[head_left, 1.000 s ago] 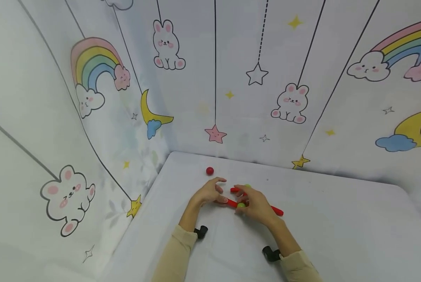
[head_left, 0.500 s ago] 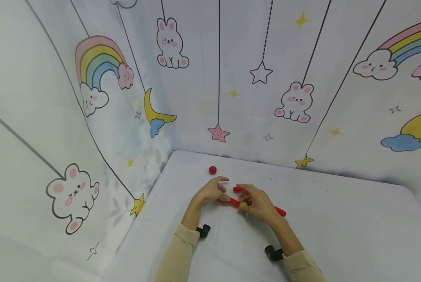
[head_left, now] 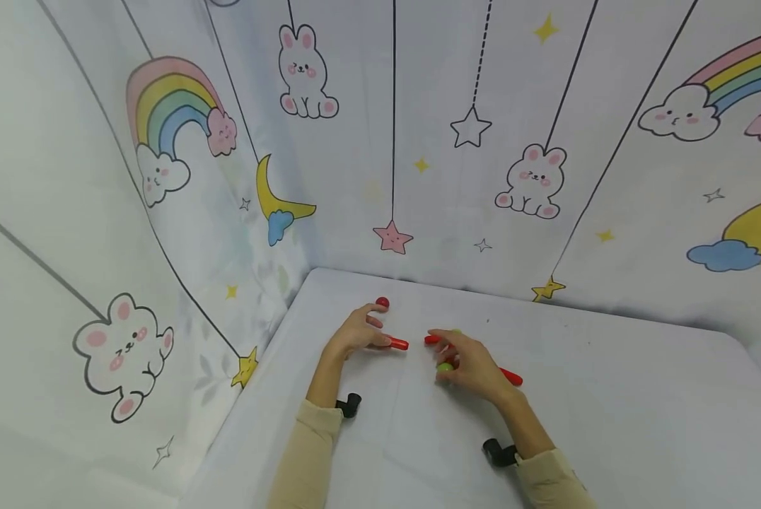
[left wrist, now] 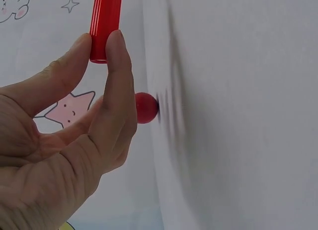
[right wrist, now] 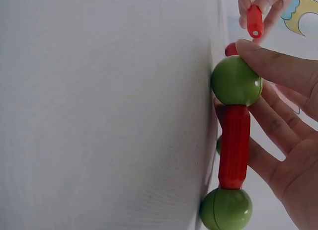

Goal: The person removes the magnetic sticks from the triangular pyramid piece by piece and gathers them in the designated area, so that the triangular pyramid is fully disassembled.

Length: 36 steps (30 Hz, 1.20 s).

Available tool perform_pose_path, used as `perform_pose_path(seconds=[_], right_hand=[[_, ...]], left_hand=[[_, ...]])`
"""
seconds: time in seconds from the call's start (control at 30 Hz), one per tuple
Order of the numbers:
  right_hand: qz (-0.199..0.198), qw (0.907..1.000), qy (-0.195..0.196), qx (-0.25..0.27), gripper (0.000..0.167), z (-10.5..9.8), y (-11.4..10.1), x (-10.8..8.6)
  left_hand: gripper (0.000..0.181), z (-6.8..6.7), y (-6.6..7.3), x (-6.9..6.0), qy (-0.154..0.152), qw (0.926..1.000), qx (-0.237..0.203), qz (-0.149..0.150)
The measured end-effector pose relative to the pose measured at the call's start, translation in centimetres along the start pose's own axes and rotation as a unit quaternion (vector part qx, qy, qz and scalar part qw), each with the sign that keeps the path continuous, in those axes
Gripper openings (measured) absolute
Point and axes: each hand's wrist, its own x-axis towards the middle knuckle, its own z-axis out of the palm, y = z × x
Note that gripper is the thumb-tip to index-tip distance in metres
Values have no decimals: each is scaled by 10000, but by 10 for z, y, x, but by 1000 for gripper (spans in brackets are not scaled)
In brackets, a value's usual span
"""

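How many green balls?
3 in right wrist view: upper ball and lower ball at both ends of the red stick, partly hidden ball behind it. The right hand may hide more.

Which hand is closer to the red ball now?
Left. The left hand, pinching a red rod, is right by the red ball, on its near side. The right hand is farther off, to the ball's right and closer to the person, at a green ball.
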Motion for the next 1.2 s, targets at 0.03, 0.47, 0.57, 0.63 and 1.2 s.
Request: perform_pose_path(seconds=[0.03,0.47,0.57,0.63,1.2], right_hand=[[-26,10000,-14,16,83,0,-1,0],[-38,9998,-123,155,73,-7,-3,1],[-62,9999,-155,6,74,-7,-3,2],[-52,9998,-181,-4,73,-7,-4,2],[-133,9994,-164,260,67,-3,-4,-1]], left_hand=[[77,-2,1,-1,31,10000,55,-18],[67,-33,-7,18,280,9993,8,266],[66,-39,-10,20,314,9991,71,276],[65,-44,-12,21,386,9987,207,260],[73,-61,-25,37,530,9961,709,-7]])
